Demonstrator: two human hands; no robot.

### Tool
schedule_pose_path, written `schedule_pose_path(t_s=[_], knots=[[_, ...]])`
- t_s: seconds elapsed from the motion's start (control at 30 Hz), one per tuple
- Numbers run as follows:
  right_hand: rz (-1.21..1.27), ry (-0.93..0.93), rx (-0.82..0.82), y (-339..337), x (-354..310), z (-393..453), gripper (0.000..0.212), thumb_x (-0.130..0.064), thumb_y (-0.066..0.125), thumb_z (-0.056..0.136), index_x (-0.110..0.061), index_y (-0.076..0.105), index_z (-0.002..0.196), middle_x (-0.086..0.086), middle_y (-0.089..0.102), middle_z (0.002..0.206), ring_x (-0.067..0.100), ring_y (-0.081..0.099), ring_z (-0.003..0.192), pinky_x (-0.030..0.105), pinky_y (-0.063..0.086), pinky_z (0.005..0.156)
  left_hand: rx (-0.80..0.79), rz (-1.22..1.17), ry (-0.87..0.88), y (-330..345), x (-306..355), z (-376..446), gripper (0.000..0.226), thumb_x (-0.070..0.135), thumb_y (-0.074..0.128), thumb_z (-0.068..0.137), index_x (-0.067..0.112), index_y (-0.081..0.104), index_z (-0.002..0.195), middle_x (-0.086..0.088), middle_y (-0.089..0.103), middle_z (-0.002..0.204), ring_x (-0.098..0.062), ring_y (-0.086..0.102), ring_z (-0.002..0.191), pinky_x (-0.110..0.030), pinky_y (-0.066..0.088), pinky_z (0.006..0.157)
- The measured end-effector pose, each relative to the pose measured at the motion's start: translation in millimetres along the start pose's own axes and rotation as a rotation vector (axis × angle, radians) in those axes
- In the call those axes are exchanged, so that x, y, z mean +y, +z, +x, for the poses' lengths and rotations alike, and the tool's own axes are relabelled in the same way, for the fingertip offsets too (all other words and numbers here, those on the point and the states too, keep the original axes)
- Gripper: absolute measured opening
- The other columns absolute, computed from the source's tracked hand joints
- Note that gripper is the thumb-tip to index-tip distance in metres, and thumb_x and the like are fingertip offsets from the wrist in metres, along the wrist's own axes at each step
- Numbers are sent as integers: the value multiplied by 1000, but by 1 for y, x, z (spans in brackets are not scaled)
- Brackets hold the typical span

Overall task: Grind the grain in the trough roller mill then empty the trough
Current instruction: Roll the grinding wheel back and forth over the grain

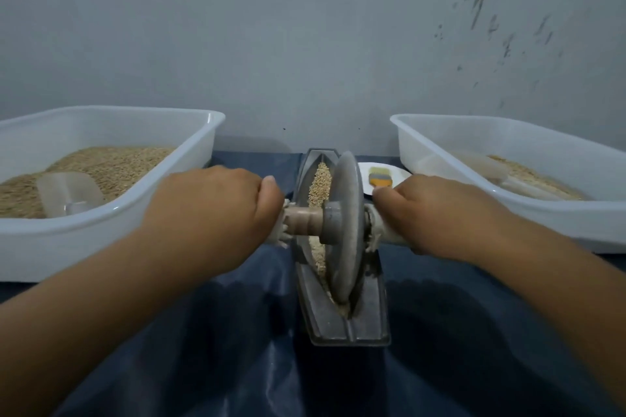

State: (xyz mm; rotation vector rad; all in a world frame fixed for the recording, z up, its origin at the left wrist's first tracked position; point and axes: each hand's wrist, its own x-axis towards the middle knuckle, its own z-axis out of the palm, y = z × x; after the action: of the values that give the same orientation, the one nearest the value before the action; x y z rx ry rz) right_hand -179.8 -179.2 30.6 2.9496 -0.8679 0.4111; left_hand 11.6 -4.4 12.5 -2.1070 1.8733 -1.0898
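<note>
— Any writing or brand to read?
— None legible anywhere. At the table's left edge, a white plastic tub [111, 213], smooth-walled with rounded corners, heaped with tan whole grain [111, 162]; half sunk in it, a translucent scoop [69, 193].
— And the hands?
— Left hand [210, 210] curled round the left end of the wooden axle [303, 222], fingers wrapped tight on a pale grip there. Right hand [440, 210] gripping the white-wrapped right end likewise, fingers closed on it.
— The mill itself?
— Middle of the table, on a dark blue glossy sheet [220, 349]: a narrow grey metal trough [349, 325], boat-shaped, dull and dusty. Standing upright in its groove, a heavy grey disc wheel [345, 213], thin-edged, threaded on the axle. Pale grain in the trough [320, 184], whole kernels beyond the axle, seemingly finer near the wheel's base.
— Further right?
— Behind the right hand, a white plate [389, 171] bearing a brush [379, 179] with yellow handle and grey ferrule. At the right edge, a second white tub [508, 213] holding a shallower, paler layer of meal [528, 176].
</note>
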Motion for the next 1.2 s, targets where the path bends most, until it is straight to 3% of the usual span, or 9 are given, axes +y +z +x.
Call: schedule_pose_path(t_s=[0.13, 0.33, 0.47, 0.6, 0.7, 0.8, 0.97, 1.07, 1.2], knots=[[-76, 94, 172, 16, -7, 27, 42, -38, 22, 93, -20, 44, 62, 0, 45, 63, 15, 39, 55, 29, 22, 48, -152, 128, -131, 35, 5, 15, 47, 28, 56, 88, 11, 20, 113, -4, 52, 91, -22, 51, 73, -34, 50, 62], [-42, 114, 325, 33, -5, 72, 49, -42, 26, 93, -19, 47, 55, 2, 48, 55, 19, 43, 50, 27, 27, 49, -178, 135, -291, 61, -4, 48, 42, 26, 57, 90, 8, 37, 123, -7, 59, 99, -21, 51, 74, -32, 44, 59], [-35, 100, 263, 29, -6, 58, 52, -42, 25, 95, -18, 48, 56, 2, 49, 56, 18, 44, 51, 28, 25, 49, -184, 135, -214, 52, -5, 43, 47, 28, 55, 91, 8, 26, 122, -6, 57, 101, -21, 53, 77, -32, 45, 62], [-68, 55, 106, 13, -8, 25, 51, -42, 19, 94, -16, 51, 64, 3, 50, 63, 16, 43, 57, 30, 23, 50, -53, 44, -84, 30, 3, 13, 54, 24, 76, 71, 5, 40, 105, -6, 54, 72, -19, 39, 56, -32, 42, 45], [-92, -53, 10, -6, -8, 6, 41, -38, 11, 92, -15, 43, 79, 2, 47, 71, 19, 41, 60, 30, 20, 49, 96, -33, -27, 10, 0, -3, 61, 15, 90, 44, 8, 45, 84, -2, 29, 51, -17, 23, 43, -24, 30, 31], [-76, -92, 18, -10, -11, 3, 40, -42, 8, 88, -17, 37, 77, 2, 46, 70, 18, 39, 59, 30, 19, 49, 93, -68, 24, 11, -2, -10, 66, 11, 90, 32, 2, 48, 82, -9, 42, 50, -19, 28, 38, -23, 30, 34], [-82, 86, 97, 15, -8, 44, 42, -38, 23, 92, -19, 42, 60, 3, 44, 64, 17, 39, 57, 30, 23, 51, -137, 169, -187, 42, 2, 15, 44, 31, 55, 89, 11, 27, 117, -4, 56, 93, -23, 54, 73, -32, 45, 55], [-12, 144, 234, 29, -4, 65, 49, -40, 26, 92, -18, 45, 52, 3, 49, 55, 23, 48, 54, 30, 34, 54, -112, 148, -229, 55, -5, 39, 33, 19, 56, 89, 5, 40, 114, -11, 59, 89, -30, 58, 72, -35, 49, 56], [-13, 135, 291, 31, -7, 69, 47, -41, 27, 91, -20, 43, 53, 2, 46, 55, 20, 43, 51, 29, 26, 50, -172, 167, -227, 64, -11, 46, 45, 24, 52, 91, 7, 28, 125, -9, 57, 104, -27, 58, 85, -35, 46, 61]])
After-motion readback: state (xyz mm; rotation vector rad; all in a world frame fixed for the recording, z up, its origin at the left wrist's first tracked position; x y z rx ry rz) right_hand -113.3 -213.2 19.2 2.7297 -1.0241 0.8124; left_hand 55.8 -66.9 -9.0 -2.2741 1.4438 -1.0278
